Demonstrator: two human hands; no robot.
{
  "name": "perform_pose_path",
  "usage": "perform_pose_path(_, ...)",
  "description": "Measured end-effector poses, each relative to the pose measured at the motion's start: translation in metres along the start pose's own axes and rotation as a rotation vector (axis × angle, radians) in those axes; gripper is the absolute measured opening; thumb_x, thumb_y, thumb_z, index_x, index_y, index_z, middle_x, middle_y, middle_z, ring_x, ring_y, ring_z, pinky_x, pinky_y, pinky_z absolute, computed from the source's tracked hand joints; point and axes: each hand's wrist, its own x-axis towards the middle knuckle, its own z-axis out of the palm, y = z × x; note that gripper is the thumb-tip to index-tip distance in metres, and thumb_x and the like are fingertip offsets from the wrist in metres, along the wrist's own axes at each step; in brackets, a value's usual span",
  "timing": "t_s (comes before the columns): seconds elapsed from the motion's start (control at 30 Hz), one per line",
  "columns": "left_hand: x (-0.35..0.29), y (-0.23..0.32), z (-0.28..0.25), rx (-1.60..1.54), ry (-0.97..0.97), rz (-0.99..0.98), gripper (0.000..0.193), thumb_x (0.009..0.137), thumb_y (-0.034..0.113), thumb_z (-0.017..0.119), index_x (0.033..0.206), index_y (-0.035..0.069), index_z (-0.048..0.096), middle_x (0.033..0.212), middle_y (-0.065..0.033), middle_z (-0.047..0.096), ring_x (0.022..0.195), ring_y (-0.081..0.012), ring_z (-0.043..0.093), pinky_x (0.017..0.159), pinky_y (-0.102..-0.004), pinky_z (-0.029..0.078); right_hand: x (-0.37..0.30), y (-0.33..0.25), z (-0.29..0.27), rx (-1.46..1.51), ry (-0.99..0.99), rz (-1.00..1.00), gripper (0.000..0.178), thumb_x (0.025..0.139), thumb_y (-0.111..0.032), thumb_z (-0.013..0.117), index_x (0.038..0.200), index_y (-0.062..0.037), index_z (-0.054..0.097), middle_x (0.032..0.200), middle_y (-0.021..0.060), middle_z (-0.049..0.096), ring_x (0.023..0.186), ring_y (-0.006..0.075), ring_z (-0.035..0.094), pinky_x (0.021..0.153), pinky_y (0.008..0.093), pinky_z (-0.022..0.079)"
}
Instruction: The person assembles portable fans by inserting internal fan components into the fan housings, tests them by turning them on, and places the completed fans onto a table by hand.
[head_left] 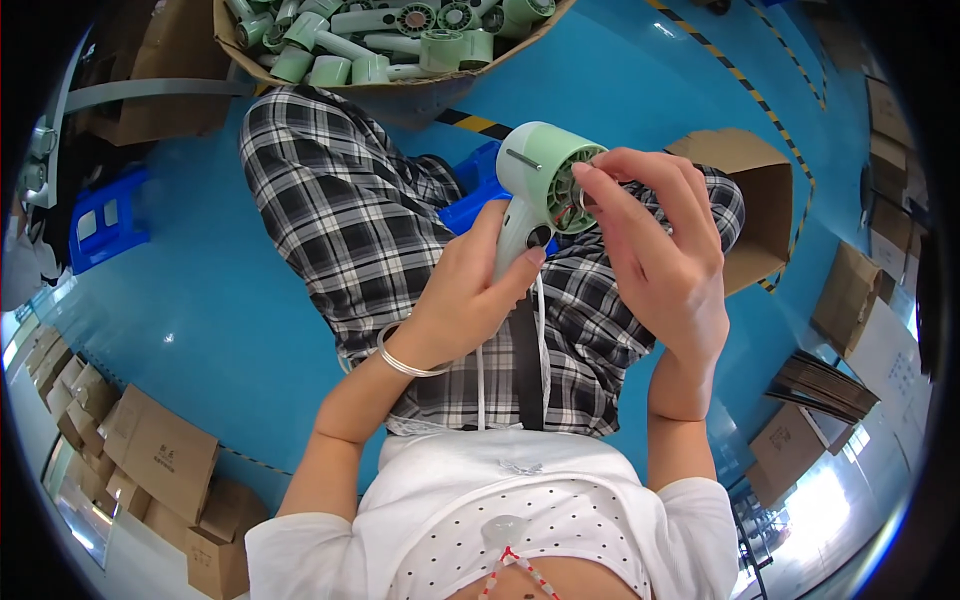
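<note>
A light-green and white handheld fan (530, 165) is up in front of my lap, its round head tilted to the right. My left hand (465, 285) wraps round the pale handle, with the thumb beside a dark round button. At the open, spoked end of the head, my right hand (668, 235) is closed in a pinch. Something small and shiny shows by those fingertips, too little of it visible to name. Thin red wire-like strands show inside the spokes. The fingers partly cover that end of the fan.
Beyond my knees stands a cardboard box (400, 92) heaped with similar green fans (440, 50). An open carton (762, 225) is by my right knee. A blue plastic stool (108, 222) stands at left; stacked cartons (160, 440) lie behind it. Striped tape (715, 55) marks the blue floor.
</note>
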Motion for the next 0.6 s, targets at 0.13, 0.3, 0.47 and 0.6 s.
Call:
perform_pose_path(0.13,-0.0017,0.0069,0.0024,-0.089,-0.022,-0.049,0.034,0.088,0.015,0.051,0.115,-0.002,0.041,0.085,-0.0063,0.057,0.062,-0.0077,0.053,0.054,-0.022,0.044,-0.0007,-0.0027,0.0011,0.039,0.0,0.022,0.042,0.055,0.008,0.061,0.097,-0.0006,0.062,0.096,0.0078,0.056,0.086,0.0256,0.054,0.071,0.0349,0.046)
perform_pose_path(0.3,-0.002,0.0057,0.006,-0.104,0.041,0.003,0.028,0.087,0.015,0.053,0.106,-0.002,0.042,0.067,-0.0095,0.055,0.053,-0.0155,0.052,0.048,-0.0288,0.041,-0.0011,-0.0026,0.0028,0.068,-0.003,0.015,0.044,0.054,0.01,0.06,0.096,0.0003,0.062,0.096,0.0085,0.056,0.087,0.0263,0.054,0.068,0.0347,0.049)
perform_pose_path(0.47,-0.0024,0.0068,0.0054,-0.134,0.034,-0.005,0.029,0.087,0.015,0.053,0.107,-0.002,0.042,0.067,-0.0096,0.055,0.053,-0.0152,0.053,0.048,-0.0287,0.041,0.0021,-0.0077,0.0037,0.151,0.066,0.056,0.035,0.059,0.008,0.066,0.092,-0.0008,0.063,0.098,0.0091,0.057,0.086,0.0265,0.055,0.069,0.0347,0.049)
perform_pose_path(0.6,-0.003,0.0094,0.0033,-0.073,0.0,0.004,0.033,0.087,0.016,0.052,0.113,-0.001,0.041,0.077,-0.0079,0.056,0.058,-0.0117,0.053,0.052,-0.0256,0.043,-0.0006,-0.0014,0.0066,0.141,0.119,0.049,0.031,0.062,0.005,0.07,0.092,-0.0031,0.063,0.098,0.0091,0.058,0.084,0.0258,0.056,0.07,0.0339,0.048)
